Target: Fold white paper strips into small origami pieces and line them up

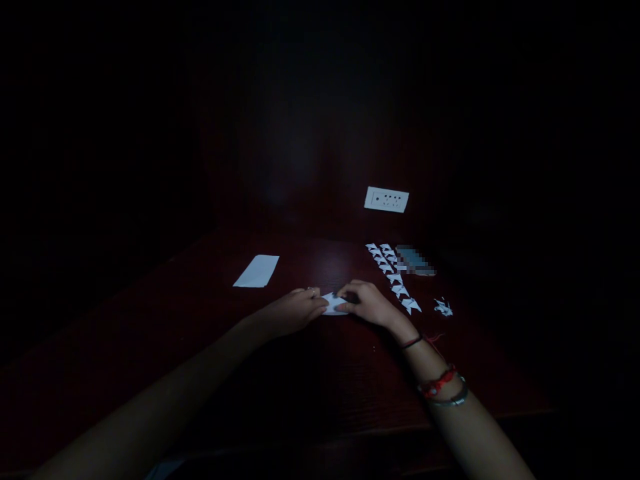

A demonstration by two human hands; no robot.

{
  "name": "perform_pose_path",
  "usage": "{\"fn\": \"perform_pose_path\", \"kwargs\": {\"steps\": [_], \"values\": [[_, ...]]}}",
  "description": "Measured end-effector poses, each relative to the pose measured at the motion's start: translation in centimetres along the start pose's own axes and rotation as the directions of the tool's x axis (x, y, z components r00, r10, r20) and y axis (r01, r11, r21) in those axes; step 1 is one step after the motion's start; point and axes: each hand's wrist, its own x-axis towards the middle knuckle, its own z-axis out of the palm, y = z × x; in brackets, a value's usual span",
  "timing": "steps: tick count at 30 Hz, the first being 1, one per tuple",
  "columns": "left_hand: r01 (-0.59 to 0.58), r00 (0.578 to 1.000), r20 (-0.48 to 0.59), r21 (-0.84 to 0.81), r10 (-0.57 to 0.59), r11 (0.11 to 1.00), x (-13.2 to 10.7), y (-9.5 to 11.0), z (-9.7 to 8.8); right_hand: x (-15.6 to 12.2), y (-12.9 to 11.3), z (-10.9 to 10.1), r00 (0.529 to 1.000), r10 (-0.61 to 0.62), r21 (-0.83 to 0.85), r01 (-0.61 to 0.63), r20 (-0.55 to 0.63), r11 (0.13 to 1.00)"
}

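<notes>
Between my two hands, low over the dark red table, is a small folded piece of white paper. My left hand pinches its left edge with thumb and fingers. On the other side, my right hand grips the right edge, its thumb and index finger meeting on the paper. Several small folded white paper pieces lie in two rows to the right of my right hand. A stack of flat white paper sheets rests to the left, beyond my left hand. Fine fold details are too dark to tell.
A flat, blurred bluish object lies beside the paper rows. Small crumpled white scraps sit at the right. A white wall socket is mounted behind the table. The surroundings are very dark.
</notes>
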Motion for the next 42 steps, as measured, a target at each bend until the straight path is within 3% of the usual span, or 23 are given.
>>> {"fn": "perform_pose_path", "kwargs": {"steps": [3, 7, 11, 14, 20, 25, 29, 32, 38, 42], "values": [[0.001, 1.000, -0.008, -0.079, -0.001, 0.997, 0.1, 0.4, -0.6, -0.2, 0.3, 0.3, 0.995, 0.088, -0.088, -0.084, 0.044, 0.993], [-0.034, 0.999, 0.003, -0.136, 0.035, 0.990, 0.0, 0.6, -1.0, -0.3, 0.9, 0.6, 0.968, 0.242, -0.184, -0.250, -0.065, 0.951], [-0.084, 0.995, 0.039, -0.068, 0.087, 0.994, -0.1, 0.6, -0.9, -0.2, 1.1, 0.2, 0.944, 0.296, -0.164, -0.319, -0.147, 0.934], [-0.060, 0.998, 0.000, -0.030, 0.060, 0.998, -0.1, 0.3, -0.6, -0.3, 1.4, -0.3, 0.920, 0.349, -0.085, -0.368, -0.179, 0.926], [0.028, 0.999, -0.030, -0.086, -0.031, 0.996, 0.1, 0.2, 0.4, -0.6, 1.0, 0.3, 0.914, 0.404, 0.164, -0.395, -0.026, 0.904], [0.133, 0.985, -0.093, -0.149, -0.148, 0.980, 0.6, 0.5, 1.1, 0.2, -0.1, 1.6, 0.892, 0.427, 0.207, -0.394, -0.150, 0.896], [0.341, 0.924, -0.137, -0.131, -0.358, 0.931, 0.8, 0.3, 1.9, 0.5, 0.0, 2.1, 0.843, 0.496, 0.246, -0.446, -0.209, 0.861], [0.450, 0.874, -0.135, -0.138, -0.467, 0.882, 1.0, 0.2, 2.3, 0.7, 0.3, 2.5, 0.815, 0.550, 0.365, -0.464, -0.180, 0.807], [0.510, 0.838, -0.109, -0.190, -0.534, 0.839, 1.3, 0.8, 1.8, 1.0, -0.2, 2.9, 0.776, 0.630, 0.627, -0.508, 0.034, 0.591], [0.508, 0.837, -0.109, -0.211, -0.536, 0.835, 1.4, 1.0, 1.6, 1.0, -0.6, 2.7, 0.770, 0.630, 0.722, -0.493, 0.102, 0.485]]}}
